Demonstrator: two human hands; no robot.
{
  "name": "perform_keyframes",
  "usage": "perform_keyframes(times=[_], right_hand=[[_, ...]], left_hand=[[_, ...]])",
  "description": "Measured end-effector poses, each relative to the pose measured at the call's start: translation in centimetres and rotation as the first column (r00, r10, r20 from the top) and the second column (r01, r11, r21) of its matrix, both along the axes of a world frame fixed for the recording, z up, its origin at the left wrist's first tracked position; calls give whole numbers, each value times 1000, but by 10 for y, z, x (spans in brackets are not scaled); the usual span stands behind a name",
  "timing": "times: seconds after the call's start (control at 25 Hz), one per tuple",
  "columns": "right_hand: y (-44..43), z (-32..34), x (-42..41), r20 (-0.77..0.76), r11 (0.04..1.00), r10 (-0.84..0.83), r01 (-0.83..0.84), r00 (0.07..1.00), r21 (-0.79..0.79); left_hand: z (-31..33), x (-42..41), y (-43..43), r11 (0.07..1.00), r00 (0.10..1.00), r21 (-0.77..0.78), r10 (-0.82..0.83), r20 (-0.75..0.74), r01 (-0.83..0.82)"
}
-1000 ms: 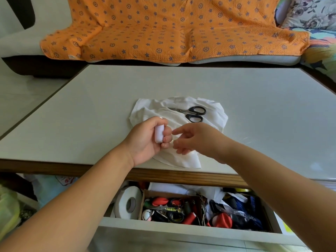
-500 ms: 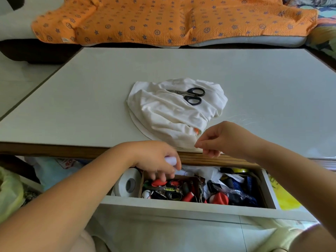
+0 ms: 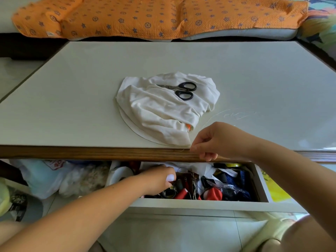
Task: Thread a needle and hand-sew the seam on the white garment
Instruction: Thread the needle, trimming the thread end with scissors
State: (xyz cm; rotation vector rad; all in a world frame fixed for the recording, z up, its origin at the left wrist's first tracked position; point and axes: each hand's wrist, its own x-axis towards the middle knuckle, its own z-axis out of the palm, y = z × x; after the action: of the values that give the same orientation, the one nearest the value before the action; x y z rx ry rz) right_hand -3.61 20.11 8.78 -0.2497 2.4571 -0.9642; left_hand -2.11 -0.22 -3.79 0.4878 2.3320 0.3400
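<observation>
below, a white spool point(image 3: 171, 177) is held in the grip of the left hand point(image 3: 157, 179) over the open drawer point(image 3: 200, 203); thread point(image 3: 211, 118) is pinched by the right hand point(image 3: 217, 140) at the tabletop point(image 3: 72, 106) edge, beside the white garment point(image 3: 160, 113).

I am working with a single view, from the wide-angle head camera. It is looking forward and steeply down from just over the near edge of the table point(image 3: 72, 106), which is crossing the middle of the view. It is sitting close: the open drawer point(image 3: 200, 204) is lying right beneath the lens. The wide angle is bowing the table's sides and catching the orange cover point(image 3: 163, 15) along the top.
</observation>
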Motion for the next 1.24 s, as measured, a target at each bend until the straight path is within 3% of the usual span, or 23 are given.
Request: perform_keyframes(times=[0.2,0.4,0.56,0.76,0.92,1.08,1.16,1.24], right_hand=[[3,2,-2,-19,999,-37,37,999,-13],[12,10,-9,-97,985,-152,144,984,-90],[26,21,-14,-122,944,-291,264,949,-199],[47,36,-16,-178,904,-384,329,906,-274],[66,48,-20,-235,825,-510,393,828,-405],[66,44,-19,-225,832,-502,395,835,-389],[63,39,-19,-220,845,-485,389,846,-365],[61,36,-19,-218,850,-481,390,849,-355]], left_hand=[[-1,-1,-4,989,993,104,95,69,-101],[28,3,0,998,994,-4,-64,88,64],[52,16,7,988,987,60,-142,-70,146],[60,35,17,928,904,-51,-371,-210,369],[61,35,18,925,878,-44,-372,-303,377],[62,33,18,929,827,-68,-355,-436,363],[62,30,17,921,764,-74,-361,-535,383],[54,26,13,873,581,-142,-424,-695,467]])
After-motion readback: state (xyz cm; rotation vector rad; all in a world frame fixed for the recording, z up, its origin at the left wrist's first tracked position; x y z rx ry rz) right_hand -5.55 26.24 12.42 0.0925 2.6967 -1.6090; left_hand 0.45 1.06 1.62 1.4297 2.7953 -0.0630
